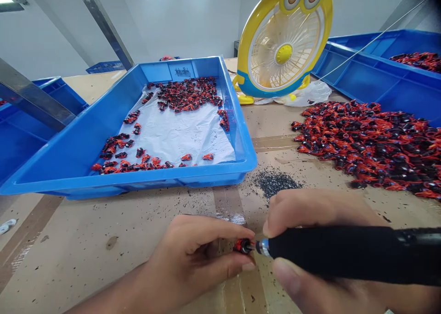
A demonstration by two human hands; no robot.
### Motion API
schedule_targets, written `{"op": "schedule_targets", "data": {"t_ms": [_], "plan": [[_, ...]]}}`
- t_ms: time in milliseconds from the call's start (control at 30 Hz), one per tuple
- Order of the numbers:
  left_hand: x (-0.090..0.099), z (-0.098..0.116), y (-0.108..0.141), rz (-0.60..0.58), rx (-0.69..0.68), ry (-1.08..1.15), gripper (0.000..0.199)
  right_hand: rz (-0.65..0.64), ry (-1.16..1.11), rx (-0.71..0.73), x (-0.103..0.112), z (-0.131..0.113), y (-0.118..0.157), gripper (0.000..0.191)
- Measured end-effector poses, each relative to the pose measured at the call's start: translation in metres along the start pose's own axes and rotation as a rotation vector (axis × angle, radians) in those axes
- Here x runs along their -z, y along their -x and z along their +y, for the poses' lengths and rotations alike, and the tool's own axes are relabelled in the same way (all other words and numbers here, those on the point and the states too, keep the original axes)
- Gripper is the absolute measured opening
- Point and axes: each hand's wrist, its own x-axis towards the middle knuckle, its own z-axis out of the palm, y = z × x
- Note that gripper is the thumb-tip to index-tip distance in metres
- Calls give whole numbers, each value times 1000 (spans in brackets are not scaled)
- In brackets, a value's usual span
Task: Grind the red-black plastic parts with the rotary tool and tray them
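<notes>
Left hand [193, 254], near the bottom edge, pinching a small red-and-black part [241, 246] between thumb and forefinger, grip closed on it just above the tabletop [103, 240]. Right hand [310, 240] wrapped around a black rotary tool [344, 252], grip closed along its thick barrel, silver tip touching the part's right end. Part thus sitting between the two grips, at the left fingertips and just left of the right thumb.

Behind the hands, a patch of dark dust [275, 182] on the cardboard-covered tabletop. Further back on the left, a blue tray [72, 144] lined with a white sheet, scattered with similar red-and-black pieces. On the right, a loose heap of the same pieces [372, 144] lying well apart from the hands. Beyond, a yellow desk fan [284, 38] with cartoon eyes, upright, and another blue crate [379, 80] at the far right.
</notes>
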Motion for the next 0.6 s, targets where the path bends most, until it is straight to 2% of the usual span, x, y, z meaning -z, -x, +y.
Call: {"op": "schedule_targets", "data": {"t_ms": [133,267,400,467,533,600], "plan": [[0,-1,0,1,-2,-10,23,-3,-83,17,-10,4,-1,13],[-1,-1,0,-12,18,18,22,122,-189,44,-16,11,-1,6],[-1,-1,1,-6,8,14,23,-8,-193,58,-10,15,-3,9],[-1,-1,0,12,-3,18,21,-31,-213,58,-14,17,-1,11],[-1,-1,-1,29,-13,32,17,-104,-247,13,-30,19,5,13],[-4,0,-2,28,-42,33,15,-237,-295,-48,-55,21,15,20]]}}
